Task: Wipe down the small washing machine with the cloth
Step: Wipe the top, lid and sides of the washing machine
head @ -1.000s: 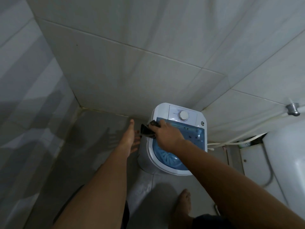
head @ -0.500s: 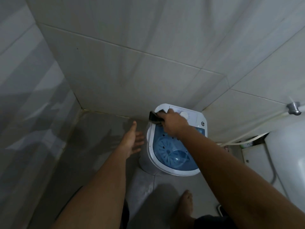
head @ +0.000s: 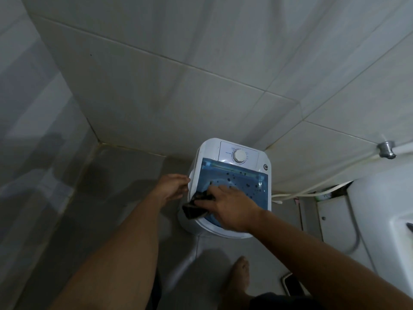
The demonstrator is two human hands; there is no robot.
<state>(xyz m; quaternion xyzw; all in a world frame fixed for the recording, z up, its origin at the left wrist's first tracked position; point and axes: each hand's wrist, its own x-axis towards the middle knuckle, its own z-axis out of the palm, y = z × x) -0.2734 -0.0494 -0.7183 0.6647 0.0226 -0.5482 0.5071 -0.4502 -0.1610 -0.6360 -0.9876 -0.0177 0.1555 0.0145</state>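
The small white washing machine stands on the floor against the tiled wall, with a blue see-through lid and a round white dial at its back. My right hand presses a dark cloth onto the machine's front-left rim, the cloth hanging partly over the edge. My left hand is at the machine's left side with its fingers apart, fingertips touching or nearly touching the side wall.
White hoses run along the wall to the right of the machine, up to a metal tap. A large white fixture fills the right edge. My bare foot stands on the grey floor before the machine.
My right hand has dragged the cloth from the machine's back-left corner near the dial down to the front-left rim. My left hand has moved closer to the machine's side.
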